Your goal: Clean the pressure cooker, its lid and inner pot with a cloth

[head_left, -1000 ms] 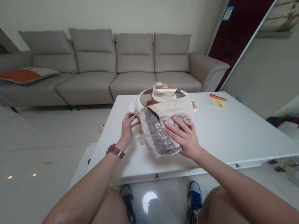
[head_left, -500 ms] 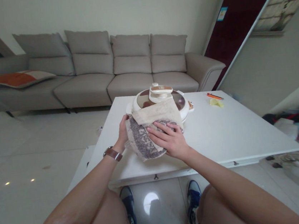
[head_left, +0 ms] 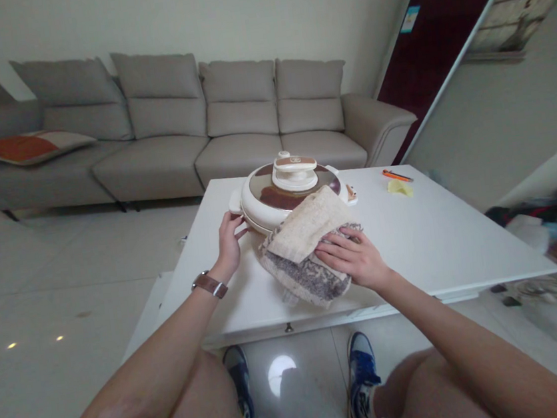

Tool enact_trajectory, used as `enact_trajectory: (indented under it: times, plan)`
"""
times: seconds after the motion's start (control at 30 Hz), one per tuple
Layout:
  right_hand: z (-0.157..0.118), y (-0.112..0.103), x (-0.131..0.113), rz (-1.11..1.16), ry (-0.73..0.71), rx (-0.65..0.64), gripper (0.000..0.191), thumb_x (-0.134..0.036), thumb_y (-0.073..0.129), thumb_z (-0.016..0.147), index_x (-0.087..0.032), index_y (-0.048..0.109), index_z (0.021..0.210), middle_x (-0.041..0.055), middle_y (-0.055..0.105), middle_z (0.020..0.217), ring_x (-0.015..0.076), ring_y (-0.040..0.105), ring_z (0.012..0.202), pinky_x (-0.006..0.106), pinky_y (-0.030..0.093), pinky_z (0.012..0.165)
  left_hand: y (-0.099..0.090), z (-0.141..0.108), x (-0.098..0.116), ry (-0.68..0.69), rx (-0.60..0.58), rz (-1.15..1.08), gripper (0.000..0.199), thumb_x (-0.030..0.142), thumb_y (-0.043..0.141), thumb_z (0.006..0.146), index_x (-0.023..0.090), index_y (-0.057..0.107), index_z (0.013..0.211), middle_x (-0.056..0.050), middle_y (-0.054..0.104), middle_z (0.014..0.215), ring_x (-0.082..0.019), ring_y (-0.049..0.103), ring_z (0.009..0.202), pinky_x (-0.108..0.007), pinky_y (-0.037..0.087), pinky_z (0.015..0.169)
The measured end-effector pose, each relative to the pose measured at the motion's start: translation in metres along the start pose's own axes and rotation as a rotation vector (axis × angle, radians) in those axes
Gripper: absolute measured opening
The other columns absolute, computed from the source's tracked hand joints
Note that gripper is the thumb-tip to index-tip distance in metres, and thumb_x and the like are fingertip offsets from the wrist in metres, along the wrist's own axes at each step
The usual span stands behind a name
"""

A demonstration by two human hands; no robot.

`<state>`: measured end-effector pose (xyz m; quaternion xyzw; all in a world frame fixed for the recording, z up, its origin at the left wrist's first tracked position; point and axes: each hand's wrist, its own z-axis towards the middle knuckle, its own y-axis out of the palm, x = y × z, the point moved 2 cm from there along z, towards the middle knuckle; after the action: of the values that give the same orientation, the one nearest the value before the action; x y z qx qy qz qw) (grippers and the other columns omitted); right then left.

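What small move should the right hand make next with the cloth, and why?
Perhaps slide the folded cloth lightly along the near side of the pot: the right hand lies on the cloth, which overlaps the pot in this view, and the left hand is beside the pot's left handle.

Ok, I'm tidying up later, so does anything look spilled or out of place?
No spill shows. A yellow scrap lies on the table, right of the pot, looking like litter; the cushion lies flat on the sofa, not propped.

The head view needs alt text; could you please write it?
A right hand lies on a folded cloth by a lidded pot on a white table. The left hand is near the pot's side handle, a sofa behind.
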<state>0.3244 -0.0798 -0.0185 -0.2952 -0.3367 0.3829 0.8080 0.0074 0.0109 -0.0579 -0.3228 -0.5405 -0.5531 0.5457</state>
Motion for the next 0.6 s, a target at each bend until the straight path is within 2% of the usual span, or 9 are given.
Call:
enact_trajectory:
  times: [0.13,0.27,0.4,0.5,0.6]
  plan:
    - [-0.022,-0.007,0.022,-0.008,0.073,0.056,0.040,-0.012,0.051,0.102,-0.022,0.065,0.138,0.0083,0.076,0.131,0.0246,0.058,0.141,0.047,0.041,0.116,0.003,-0.003,0.005,0.004,0.013,0.002,0.021,0.039,0.061,0.078,0.025,0.061,0.094,-0.001,0.066,0.112,-0.021,0.061,0.105,-0.030,0.051,0.080]
    - [-0.041,-0.007,0.041,0.026,0.207,0.085,0.040,-0.017,0.053,0.103,-0.023,0.063,0.140,0.0100,0.073,0.136,0.0277,0.056,0.143,0.047,0.045,0.113,0.005,-0.003,0.006,-0.002,0.025,-0.013,0.022,0.038,0.061,0.077,0.025,0.062,0.095,-0.001,0.066,0.109,-0.021,0.061,0.103,-0.030,0.050,0.080]
    - [-0.063,-0.001,0.055,0.112,0.497,0.181,0.037,-0.030,0.061,0.099,-0.024,0.067,0.136,0.0121,0.073,0.135,0.0302,0.064,0.134,0.046,0.054,0.105,0.005,-0.002,0.005,-0.008,0.040,-0.007,0.022,0.038,0.061,0.077,0.025,0.062,0.095,-0.002,0.066,0.109,-0.021,0.061,0.102,-0.030,0.051,0.080]
    - [-0.076,0.007,0.057,0.236,0.733,0.251,0.042,-0.032,0.063,0.096,-0.022,0.067,0.137,0.0141,0.071,0.137,0.0298,0.069,0.127,0.046,0.056,0.105,0.005,-0.001,0.004,-0.003,0.035,-0.004,0.022,0.039,0.061,0.077,0.025,0.062,0.095,-0.002,0.067,0.109,-0.021,0.061,0.102,-0.030,0.051,0.080]
    - [-0.078,0.014,0.051,0.348,0.861,0.278,0.047,-0.029,0.062,0.093,-0.018,0.065,0.139,0.0145,0.072,0.135,0.0293,0.072,0.120,0.045,0.058,0.102,0.004,-0.001,0.004,-0.003,0.034,-0.007,0.023,0.039,0.061,0.078,0.026,0.063,0.096,-0.002,0.067,0.110,-0.022,0.061,0.103,-0.030,0.051,0.080]
